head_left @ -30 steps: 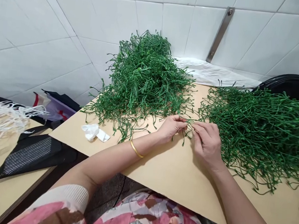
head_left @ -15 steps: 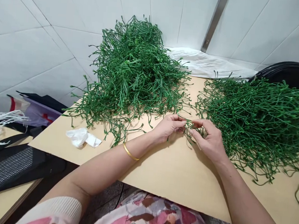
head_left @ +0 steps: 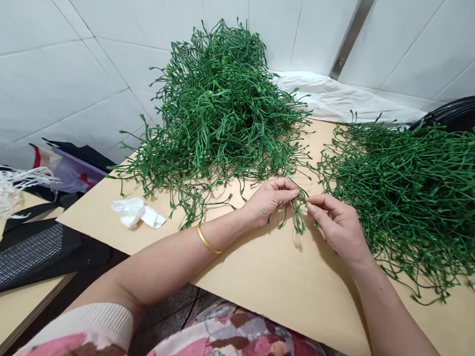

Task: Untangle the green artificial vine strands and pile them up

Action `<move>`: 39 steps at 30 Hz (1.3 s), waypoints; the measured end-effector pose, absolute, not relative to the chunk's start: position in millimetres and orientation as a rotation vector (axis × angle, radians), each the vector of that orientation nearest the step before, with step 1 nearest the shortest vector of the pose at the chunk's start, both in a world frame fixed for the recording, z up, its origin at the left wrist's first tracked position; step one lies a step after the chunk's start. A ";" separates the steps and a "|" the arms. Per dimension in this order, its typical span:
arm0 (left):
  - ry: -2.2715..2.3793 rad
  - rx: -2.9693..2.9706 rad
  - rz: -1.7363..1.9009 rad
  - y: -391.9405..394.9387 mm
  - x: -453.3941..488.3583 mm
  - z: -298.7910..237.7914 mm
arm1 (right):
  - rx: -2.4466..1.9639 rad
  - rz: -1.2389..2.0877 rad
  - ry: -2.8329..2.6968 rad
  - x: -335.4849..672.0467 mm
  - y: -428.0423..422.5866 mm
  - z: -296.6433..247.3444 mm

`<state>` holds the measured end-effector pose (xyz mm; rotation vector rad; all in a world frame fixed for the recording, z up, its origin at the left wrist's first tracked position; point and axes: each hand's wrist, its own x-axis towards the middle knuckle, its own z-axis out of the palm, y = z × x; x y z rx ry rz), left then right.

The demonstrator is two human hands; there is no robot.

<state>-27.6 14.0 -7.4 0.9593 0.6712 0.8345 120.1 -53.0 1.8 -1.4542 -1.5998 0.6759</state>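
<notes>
My left hand (head_left: pixel 272 200), with a gold bangle (head_left: pixel 207 240) on its wrist, pinches a small bunch of green plastic stems (head_left: pixel 298 214). Several stems dangle below its fingertips, over the tan tabletop (head_left: pixel 263 273). Just to the right, my right hand (head_left: pixel 338 224) has thumb and forefinger pressed together on the end of a green stem. A tall tangled heap of green stems (head_left: pixel 223 100) stands beyond my left hand. Another pile of stems (head_left: pixel 421 187) lies to the right, close beside my right hand.
A crumpled white tissue (head_left: pixel 136 213) lies left of my left forearm. White strands (head_left: pixel 6 192) and a black mesh piece (head_left: pixel 29 257) are on a lower surface at the left. White cloth (head_left: pixel 338 98) runs along the tiled wall, and black coiled material (head_left: pixel 468 114) sits at the back right.
My hands have drawn slightly apart, the right one moving right and a little down. The bunch now hangs more plainly between them. The whole view has shifted slightly.
</notes>
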 end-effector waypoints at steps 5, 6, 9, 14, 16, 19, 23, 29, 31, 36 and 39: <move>0.762 1.095 0.838 12.6 -27.4 -5.4 | -1.457 0.414 -1.698 121.3 -53.1 3.5; 0.783 1.131 0.841 12.4 -27.1 -5.2 | -1.453 0.346 -1.730 121.9 -53.2 3.6; 0.832 1.193 0.863 11.7 -25.5 -5.2 | -1.454 0.177 -1.838 120.8 -54.7 4.3; 0.843 1.279 0.883 9.4 -22.7 -5.6 | -1.506 0.377 -1.766 112.3 -57.4 6.6; 0.830 1.283 0.876 8.3 -22.1 -6.6 | -1.562 0.596 -1.660 110.1 -56.4 6.7; 0.820 1.287 0.886 7.2 -21.8 -8.8 | -1.548 0.938 -1.470 108.6 -53.2 5.0; 0.764 1.269 0.893 6.3 -22.3 -9.0 | -1.421 1.141 -1.220 106.1 -50.1 0.3; 0.705 1.133 0.793 4.9 -22.6 -5.6 | -1.372 1.088 -1.212 105.8 -48.6 -6.6; 0.730 1.111 0.779 5.0 -22.1 -5.7 | -1.410 1.000 -1.283 107.6 -47.8 -6.7; 0.771 1.133 0.812 5.6 -21.3 -6.5 | -1.448 0.901 -1.432 110.9 -45.5 -1.0; 0.715 1.086 0.803 6.7 -22.4 -8.8 | -1.486 0.871 -1.489 111.8 -43.7 -0.9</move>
